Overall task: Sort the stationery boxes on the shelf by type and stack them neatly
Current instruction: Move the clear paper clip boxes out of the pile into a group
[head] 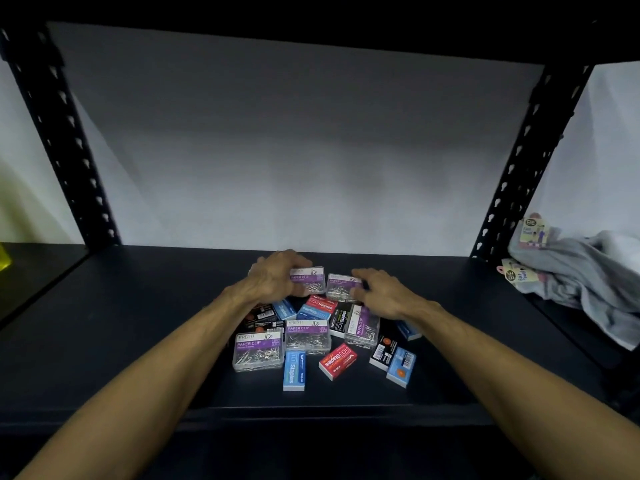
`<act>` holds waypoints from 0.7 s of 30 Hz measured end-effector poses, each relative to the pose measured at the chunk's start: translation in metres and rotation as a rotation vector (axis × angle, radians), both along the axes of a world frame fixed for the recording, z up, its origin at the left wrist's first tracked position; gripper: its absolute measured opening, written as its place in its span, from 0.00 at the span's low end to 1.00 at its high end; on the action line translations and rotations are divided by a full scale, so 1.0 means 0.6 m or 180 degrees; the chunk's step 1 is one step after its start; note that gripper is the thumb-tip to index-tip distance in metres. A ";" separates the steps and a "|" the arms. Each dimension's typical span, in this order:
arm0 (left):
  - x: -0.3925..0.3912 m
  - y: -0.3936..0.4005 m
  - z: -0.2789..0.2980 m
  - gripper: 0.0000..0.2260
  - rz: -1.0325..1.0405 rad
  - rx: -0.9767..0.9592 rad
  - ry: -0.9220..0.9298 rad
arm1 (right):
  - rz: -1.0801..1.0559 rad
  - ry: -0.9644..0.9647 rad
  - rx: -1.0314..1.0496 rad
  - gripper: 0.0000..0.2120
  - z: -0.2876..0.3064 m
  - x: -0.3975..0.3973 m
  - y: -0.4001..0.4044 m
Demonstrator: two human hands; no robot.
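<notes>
A jumbled pile of stationery boxes lies on the dark shelf (138, 323). Clear paper clip boxes with purple labels sit at front left (258, 351), centre (307, 336) and right, tilted (362, 327). My left hand (277, 277) grips a paper clip box (310, 280) at the back of the pile. My right hand (381, 292) holds another paper clip box (341, 287) beside it. Blue staples boxes (294, 370), red staples boxes (337, 361) and black boxes (382, 351) lie scattered among them.
Black perforated uprights stand at the back left (65, 143) and back right (519, 168). Grey towels with tags (581, 271) are heaped in the bay to the right. A yellow object (4, 258) shows at the far left edge.
</notes>
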State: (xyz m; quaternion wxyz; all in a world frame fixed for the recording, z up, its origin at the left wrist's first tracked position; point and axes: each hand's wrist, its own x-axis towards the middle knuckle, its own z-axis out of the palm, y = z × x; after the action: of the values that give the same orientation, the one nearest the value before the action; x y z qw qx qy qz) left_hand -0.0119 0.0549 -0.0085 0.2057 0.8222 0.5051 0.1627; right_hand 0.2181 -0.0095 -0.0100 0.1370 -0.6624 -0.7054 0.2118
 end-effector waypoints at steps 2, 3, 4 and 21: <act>-0.001 0.005 0.000 0.24 -0.0060 -0.0050 -0.0092 | 0.0012 0.0036 0.0011 0.26 0.001 0.001 0.000; -0.001 0.007 0.000 0.23 -0.0094 -0.0083 -0.0145 | 0.0018 0.0079 0.0023 0.26 0.002 0.002 0.000; -0.001 0.009 0.000 0.22 -0.0134 -0.0098 -0.0191 | 0.0019 0.0120 0.0038 0.26 0.002 0.003 0.000; -0.007 0.005 0.004 0.14 -0.0334 -0.0186 -0.0490 | -0.0088 0.0179 0.0555 0.18 -0.001 0.014 0.009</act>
State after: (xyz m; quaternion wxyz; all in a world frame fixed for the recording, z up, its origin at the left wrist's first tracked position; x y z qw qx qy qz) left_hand -0.0158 0.0581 -0.0059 0.2760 0.8263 0.4486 0.1995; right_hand 0.2264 -0.0039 -0.0105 0.2168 -0.6514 -0.7078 0.1662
